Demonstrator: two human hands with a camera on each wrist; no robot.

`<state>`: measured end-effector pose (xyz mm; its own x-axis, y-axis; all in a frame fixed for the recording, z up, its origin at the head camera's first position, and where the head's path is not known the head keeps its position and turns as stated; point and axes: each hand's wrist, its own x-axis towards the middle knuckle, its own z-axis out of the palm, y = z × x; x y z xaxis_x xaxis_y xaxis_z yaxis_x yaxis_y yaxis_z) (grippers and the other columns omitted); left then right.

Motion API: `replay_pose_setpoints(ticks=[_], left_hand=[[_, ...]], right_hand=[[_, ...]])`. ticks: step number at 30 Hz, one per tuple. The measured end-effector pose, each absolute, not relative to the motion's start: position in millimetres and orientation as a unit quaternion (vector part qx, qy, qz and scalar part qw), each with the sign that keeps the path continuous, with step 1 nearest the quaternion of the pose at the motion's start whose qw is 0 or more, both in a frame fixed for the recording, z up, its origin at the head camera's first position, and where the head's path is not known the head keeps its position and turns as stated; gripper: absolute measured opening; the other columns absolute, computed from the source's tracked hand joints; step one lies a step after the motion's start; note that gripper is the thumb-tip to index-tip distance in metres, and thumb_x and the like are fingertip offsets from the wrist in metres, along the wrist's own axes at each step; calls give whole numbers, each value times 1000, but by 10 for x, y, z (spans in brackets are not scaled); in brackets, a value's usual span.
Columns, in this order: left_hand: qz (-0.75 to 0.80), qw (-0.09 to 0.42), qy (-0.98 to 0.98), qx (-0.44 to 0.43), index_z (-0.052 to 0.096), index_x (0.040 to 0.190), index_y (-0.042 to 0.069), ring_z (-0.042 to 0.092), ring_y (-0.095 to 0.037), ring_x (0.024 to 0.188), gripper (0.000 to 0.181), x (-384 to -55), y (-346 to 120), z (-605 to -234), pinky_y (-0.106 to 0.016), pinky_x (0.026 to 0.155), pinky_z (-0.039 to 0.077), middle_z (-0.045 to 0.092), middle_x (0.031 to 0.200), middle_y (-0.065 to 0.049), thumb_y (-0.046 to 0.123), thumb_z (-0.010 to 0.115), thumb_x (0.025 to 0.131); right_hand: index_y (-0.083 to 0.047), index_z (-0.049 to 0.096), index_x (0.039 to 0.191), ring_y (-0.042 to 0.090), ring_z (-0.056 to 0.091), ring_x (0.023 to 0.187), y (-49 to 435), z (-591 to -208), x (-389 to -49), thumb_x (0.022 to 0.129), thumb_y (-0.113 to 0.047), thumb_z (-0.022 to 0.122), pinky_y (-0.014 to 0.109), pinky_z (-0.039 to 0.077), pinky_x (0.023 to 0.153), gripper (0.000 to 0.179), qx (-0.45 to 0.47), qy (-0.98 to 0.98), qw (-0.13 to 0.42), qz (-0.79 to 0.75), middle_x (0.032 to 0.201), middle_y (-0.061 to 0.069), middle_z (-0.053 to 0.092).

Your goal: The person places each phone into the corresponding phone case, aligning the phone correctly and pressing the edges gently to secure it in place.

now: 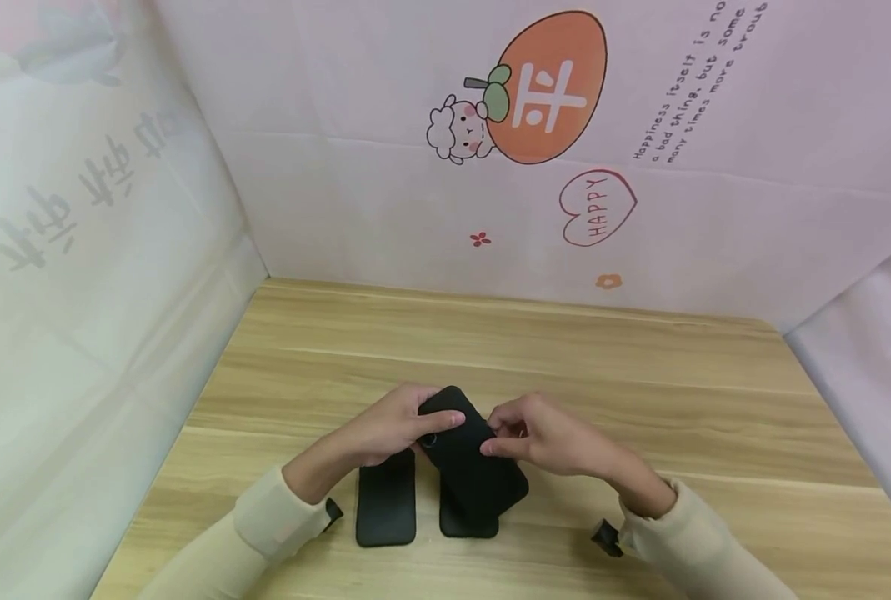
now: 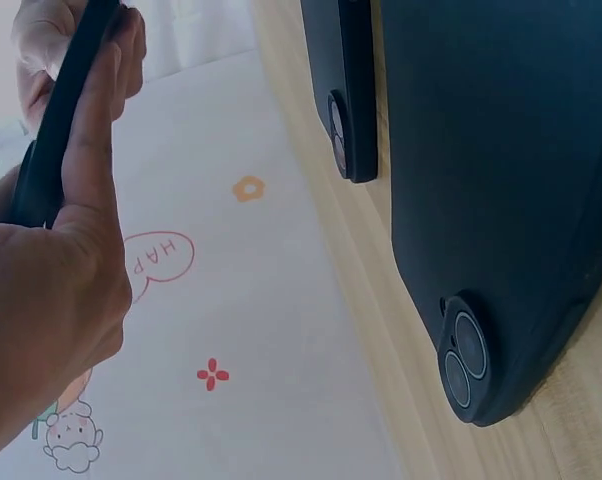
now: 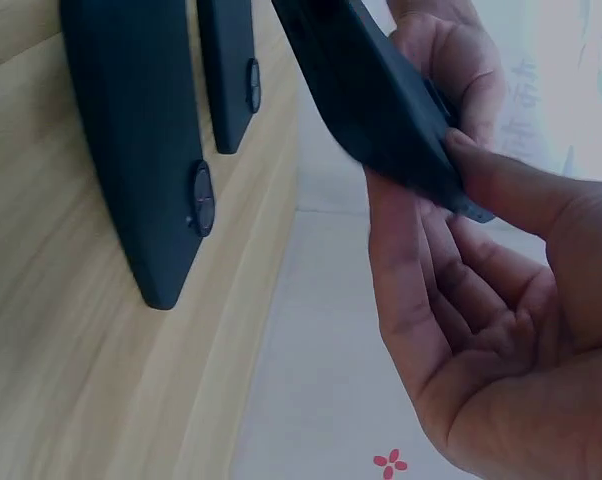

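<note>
A black phone [image 1: 483,479] with a camera bump near its upper left corner is held tilted above the table. My left hand [image 1: 388,427] grips its upper left part, the thumb lying across the dark back. From the right, my right hand [image 1: 553,433] pinches the edge, thumb on top and fingers underneath, as the right wrist view also shows. Beneath the held phone lies a second black phone [image 1: 463,525], partly covered by it. A third black phone [image 1: 387,512] rests to the left, its top end hidden under my left hand. Paired round lenses [image 2: 463,360] show in the left wrist view.
The wood-grain table [image 1: 490,350] ends at a printed white cloth [image 1: 370,217] at the back, and more white cloth [image 1: 115,292] hangs on the left. A small black object [image 1: 607,537] sits by the right sleeve, another [image 1: 332,514] by the left sleeve.
</note>
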<state>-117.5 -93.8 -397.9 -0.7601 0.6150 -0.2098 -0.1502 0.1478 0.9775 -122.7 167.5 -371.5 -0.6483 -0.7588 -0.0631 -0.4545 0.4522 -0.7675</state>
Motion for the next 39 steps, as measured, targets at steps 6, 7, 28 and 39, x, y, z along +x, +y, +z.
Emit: replay_pose_setpoints(ticks=[6,7,28,39], left_hand=[[649,282,689,156,67,120,0,76,-20,86,24,-1173,-954,-3995,-56,82,64,77,100,-8,21,60,110],[652,277,689,153,67,120,0,76,-20,86,24,-1171,-961,-4000,-56,82,64,77,101,-8,21,60,110],[693,312,635,136,64,119,-4,73,-19,93,20,-1175,-977,-3977,-37,83,63,74,103,-5,11,67,105],[670,298,656,180,70,105,-2,65,-17,90,13,-1153,-983,-3982,-29,83,58,71,95,-2,10,72,101]], right_hand=[[-14,77,92,4,59,68,1701,-3782,-1224,99,-15,76,24,54,63,7,-324,842,175,-394,78,-10,70],[-14,77,92,4,58,67,1711,-3793,-1225,99,-16,76,23,53,62,8,-319,844,169,-396,77,-10,69],[-15,82,89,1,52,61,1888,-3803,-1176,95,-17,81,18,41,51,7,-327,825,157,-433,75,-11,71],[-13,84,93,2,65,72,1885,-3744,-1181,96,-19,80,23,57,61,7,-350,812,179,-432,86,-7,78]])
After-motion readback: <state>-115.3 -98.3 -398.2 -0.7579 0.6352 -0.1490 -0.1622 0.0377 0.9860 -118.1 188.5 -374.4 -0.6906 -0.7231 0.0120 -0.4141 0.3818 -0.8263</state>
